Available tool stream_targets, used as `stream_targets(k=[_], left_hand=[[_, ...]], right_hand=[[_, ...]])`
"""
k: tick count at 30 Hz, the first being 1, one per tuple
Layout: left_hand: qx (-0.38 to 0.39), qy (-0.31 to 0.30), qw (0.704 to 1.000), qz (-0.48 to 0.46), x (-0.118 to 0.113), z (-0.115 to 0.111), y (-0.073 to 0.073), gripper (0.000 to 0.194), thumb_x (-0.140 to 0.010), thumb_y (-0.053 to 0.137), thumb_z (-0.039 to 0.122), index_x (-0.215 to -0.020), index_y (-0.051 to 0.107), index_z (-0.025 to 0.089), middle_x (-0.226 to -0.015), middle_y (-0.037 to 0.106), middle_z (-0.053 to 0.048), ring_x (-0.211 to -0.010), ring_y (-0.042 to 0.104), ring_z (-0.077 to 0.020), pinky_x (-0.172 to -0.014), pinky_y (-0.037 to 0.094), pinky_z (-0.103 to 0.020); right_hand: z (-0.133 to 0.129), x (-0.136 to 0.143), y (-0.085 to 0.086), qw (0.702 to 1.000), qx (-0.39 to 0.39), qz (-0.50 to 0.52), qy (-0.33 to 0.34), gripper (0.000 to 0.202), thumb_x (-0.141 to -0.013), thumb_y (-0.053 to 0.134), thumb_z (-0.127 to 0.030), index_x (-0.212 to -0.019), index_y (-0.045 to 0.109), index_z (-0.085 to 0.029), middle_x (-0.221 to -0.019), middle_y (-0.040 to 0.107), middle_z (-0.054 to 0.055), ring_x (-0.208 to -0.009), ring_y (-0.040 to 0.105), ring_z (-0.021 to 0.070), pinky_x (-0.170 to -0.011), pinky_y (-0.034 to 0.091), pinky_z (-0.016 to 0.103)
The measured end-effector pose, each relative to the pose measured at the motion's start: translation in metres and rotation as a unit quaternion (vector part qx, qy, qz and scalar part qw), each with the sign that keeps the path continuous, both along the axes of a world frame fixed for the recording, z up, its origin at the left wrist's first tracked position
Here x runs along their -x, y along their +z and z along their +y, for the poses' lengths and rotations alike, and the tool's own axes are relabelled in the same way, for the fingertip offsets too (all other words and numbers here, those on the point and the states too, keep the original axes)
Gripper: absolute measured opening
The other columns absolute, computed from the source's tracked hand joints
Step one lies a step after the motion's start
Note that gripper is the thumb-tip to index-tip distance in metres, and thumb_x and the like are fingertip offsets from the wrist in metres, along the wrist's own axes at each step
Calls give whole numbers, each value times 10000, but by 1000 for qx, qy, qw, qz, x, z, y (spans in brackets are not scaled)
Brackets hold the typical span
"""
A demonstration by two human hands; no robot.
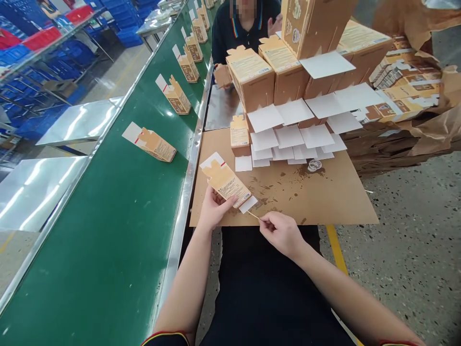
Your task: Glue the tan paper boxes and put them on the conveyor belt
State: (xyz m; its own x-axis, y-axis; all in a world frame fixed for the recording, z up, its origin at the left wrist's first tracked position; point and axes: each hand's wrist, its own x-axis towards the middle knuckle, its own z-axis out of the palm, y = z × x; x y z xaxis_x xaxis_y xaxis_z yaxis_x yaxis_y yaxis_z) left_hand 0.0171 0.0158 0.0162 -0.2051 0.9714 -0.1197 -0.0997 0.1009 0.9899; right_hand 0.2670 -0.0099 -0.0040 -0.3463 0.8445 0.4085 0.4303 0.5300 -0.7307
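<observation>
My left hand (215,207) grips a tan printed carton (230,185) tilted over the brown cardboard sheet. The carton's flaps stand open at the far end, and a white flap sticks out at the near end. In my right hand (283,231) is a thin pale stick (253,215), pinched between thumb and fingers. Its tip reaches the carton's near white flap; whether it touches cannot be made out. Close beyond stands a small carton (239,134) with a white flap on the sheet. Stacked cartons (252,77) with white flaps (283,137) jut out toward me.
To my left runs a green conveyor belt (118,230) carrying a row of cartons (158,145). A metal rail (185,192) edges it. Dark stains and a small clear ring-like item (314,165) lie on the cardboard sheet (324,197). Flat cartons (410,91) are piled right; a co-worker (248,29) sits opposite.
</observation>
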Motion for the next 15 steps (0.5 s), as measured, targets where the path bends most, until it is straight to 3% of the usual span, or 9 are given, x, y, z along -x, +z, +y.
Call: stream_targets(k=[6,11,15], left_hand=[[3,2,1000,10,-2,1,1,752,-731,1057,506,-1284,614,254,-1343,802,-139,-1248,805,-330,-1098,664,-520],[-19,27,997,65,-18,-10,-1,783,-727,1053,444,-1325,578,272,-1351,765,-122,-1268,784,-326,-1098,641,-488],[-9,37,987,158,-33,-28,0,723,-765,1030,383,-1306,559,290,-1292,761,-113,-1240,776,-349,-1021,640,-461]], right_hand=[[9,-6,-10,999,-1,-43,12,243,-983,613,-116,-774,603,-241,-673,633,-16,-578,593,135,-583,471,261],[20,-28,1,997,29,-12,-65,214,-1010,623,-201,-809,675,-256,-723,720,11,-626,681,164,-635,567,273],[23,-51,11,987,71,-6,-146,214,-994,644,-314,-796,713,-270,-682,723,18,-591,666,179,-625,613,303]])
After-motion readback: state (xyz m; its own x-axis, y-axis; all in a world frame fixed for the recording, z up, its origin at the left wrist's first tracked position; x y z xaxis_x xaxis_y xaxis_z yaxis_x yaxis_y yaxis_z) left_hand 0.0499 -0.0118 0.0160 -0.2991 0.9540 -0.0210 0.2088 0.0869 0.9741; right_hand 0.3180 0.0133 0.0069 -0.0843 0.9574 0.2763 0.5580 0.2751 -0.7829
